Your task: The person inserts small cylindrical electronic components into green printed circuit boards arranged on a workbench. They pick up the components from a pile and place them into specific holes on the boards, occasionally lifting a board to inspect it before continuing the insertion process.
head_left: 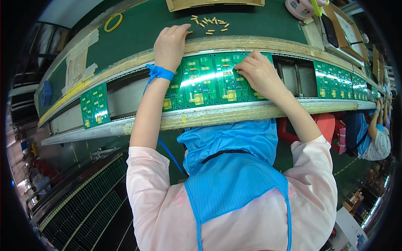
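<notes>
A green circuit board panel [205,86] lies in the rail channel in front of me, carrying a few tan resistors such as this mounted resistor [226,65]. My right hand [261,77] is over the panel's right part, thumb and forefinger pinched on something small at the board surface that I cannot make out. My left hand [169,48], with a blue wrist strap [161,72], reaches across the far rail. Its fingertips are closed at a tan resistor [190,32], on the near side of a loose pile of resistors [207,21] on the green tabletop.
Another green board [94,105] sits in the channel at left, and more boards [333,81] line it at right. A cardboard tray [214,4] and yellow tape ring [113,22] are at the far side. A co-worker's arm [374,123] shows far right; a slotted rack [83,205] stands lower left.
</notes>
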Demonstrator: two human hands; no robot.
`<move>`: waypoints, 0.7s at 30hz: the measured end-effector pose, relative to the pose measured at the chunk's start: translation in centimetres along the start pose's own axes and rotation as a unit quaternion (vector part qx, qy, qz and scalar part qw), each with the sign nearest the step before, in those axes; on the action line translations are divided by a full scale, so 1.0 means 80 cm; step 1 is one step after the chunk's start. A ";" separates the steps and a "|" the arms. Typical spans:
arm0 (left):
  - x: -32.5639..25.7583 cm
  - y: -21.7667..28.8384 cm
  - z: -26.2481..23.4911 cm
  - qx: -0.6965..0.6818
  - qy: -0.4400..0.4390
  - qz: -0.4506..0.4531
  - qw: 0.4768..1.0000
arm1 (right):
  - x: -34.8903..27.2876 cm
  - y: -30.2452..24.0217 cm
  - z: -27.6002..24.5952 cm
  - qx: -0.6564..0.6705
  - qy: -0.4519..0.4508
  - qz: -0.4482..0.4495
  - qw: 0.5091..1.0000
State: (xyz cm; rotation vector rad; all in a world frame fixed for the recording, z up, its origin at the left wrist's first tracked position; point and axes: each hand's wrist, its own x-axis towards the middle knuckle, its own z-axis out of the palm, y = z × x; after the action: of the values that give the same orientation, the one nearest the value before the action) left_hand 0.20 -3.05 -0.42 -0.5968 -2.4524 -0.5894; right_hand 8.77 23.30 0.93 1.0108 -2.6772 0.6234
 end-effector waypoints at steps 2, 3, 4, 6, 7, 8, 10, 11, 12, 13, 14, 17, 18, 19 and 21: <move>-0.001 0.013 -0.018 -0.066 0.015 -0.002 0.998 | 0.000 0.001 -0.001 0.009 -0.004 0.006 1.000; -0.006 0.020 -0.029 -0.097 0.023 -0.005 0.995 | 0.000 0.000 -0.001 0.015 -0.007 0.007 1.000; -0.013 0.026 -0.036 -0.124 0.008 -0.006 0.992 | 0.000 0.000 -0.001 0.015 -0.006 0.006 1.000; -0.027 0.036 -0.049 -0.177 -0.021 -0.008 0.984 | 0.001 0.001 -0.001 0.014 -0.004 0.002 1.000; -0.036 0.039 -0.052 -0.185 -0.040 -0.016 0.982 | 0.001 0.001 0.000 0.016 -0.005 0.002 1.000; -0.045 0.040 -0.052 -0.198 -0.059 -0.022 0.978 | 0.001 0.001 0.000 0.018 -0.005 0.003 1.000; -0.060 0.040 -0.054 -0.221 -0.095 -0.034 0.970 | 0.003 -0.001 -0.001 0.006 -0.007 -0.002 1.000; -0.066 0.045 -0.057 -0.222 -0.100 -0.050 0.969 | 0.004 -0.003 -0.001 -0.008 -0.009 -0.005 1.000; -0.070 0.047 -0.059 -0.224 -0.108 -0.054 0.967 | 0.005 -0.005 -0.002 -0.021 -0.010 -0.009 1.000; -0.073 0.048 -0.059 -0.225 -0.117 -0.057 0.966 | 0.009 -0.006 -0.004 -0.047 -0.042 -0.013 0.998; -0.077 0.047 -0.058 -0.227 -0.126 -0.061 0.964 | 0.013 -0.008 -0.008 -0.073 -0.074 -0.018 0.994; -0.081 0.050 -0.053 -0.219 -0.105 -0.048 0.969 | 0.031 -0.005 -0.022 -0.047 -0.160 0.027 0.986; -0.078 0.053 -0.052 -0.216 -0.096 -0.044 0.971 | 0.038 0.000 -0.027 -0.021 -0.186 0.054 0.981; -0.080 0.051 -0.051 -0.205 -0.094 -0.029 0.974 | 0.051 0.001 -0.034 0.002 -0.218 0.102 0.970; -0.085 0.045 -0.045 -0.183 -0.090 -0.001 0.979 | 0.078 0.004 -0.043 0.046 -0.282 0.198 0.938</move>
State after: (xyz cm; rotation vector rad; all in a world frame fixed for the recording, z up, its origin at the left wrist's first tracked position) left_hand 8.61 -3.94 -0.71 -0.8225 -2.5277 -1.0411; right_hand 4.09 21.44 6.02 0.7544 -3.4408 0.6013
